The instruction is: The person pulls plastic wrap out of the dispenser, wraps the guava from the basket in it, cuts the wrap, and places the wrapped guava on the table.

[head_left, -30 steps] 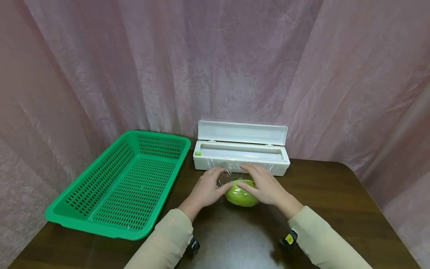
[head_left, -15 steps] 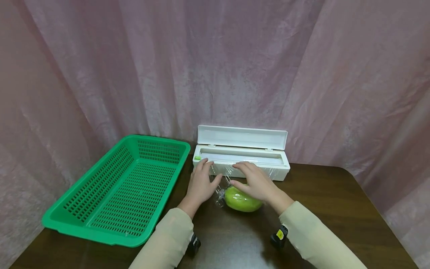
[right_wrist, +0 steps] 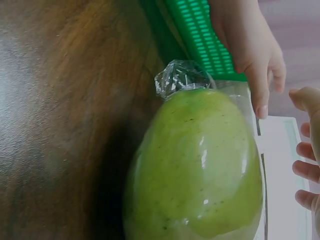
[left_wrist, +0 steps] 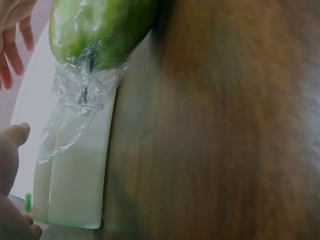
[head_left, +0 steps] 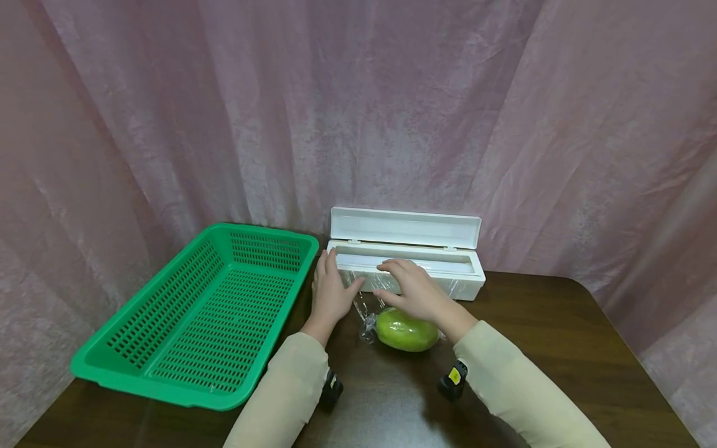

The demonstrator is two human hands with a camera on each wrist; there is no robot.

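Left hand (head_left: 329, 297) and right hand (head_left: 417, 294) spread loosely — no grip shows. The fruit (head_left: 407, 331) below their fingers looks wrapped; snipping its film (left_wrist: 82, 95) off the white box (left_wrist: 77, 185) seems not done.

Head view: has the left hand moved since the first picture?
Yes: against the white box, the left hand has moved leftward and forward, to overlap the box's left end.

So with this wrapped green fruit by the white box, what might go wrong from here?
The clear film seems to run from the green fruit to the white box, so a tug might drag either.
Film at the fruit's end is loosely crumpled and might cling to itself.
The lid stands open behind the right hand; a bump might swing it down.
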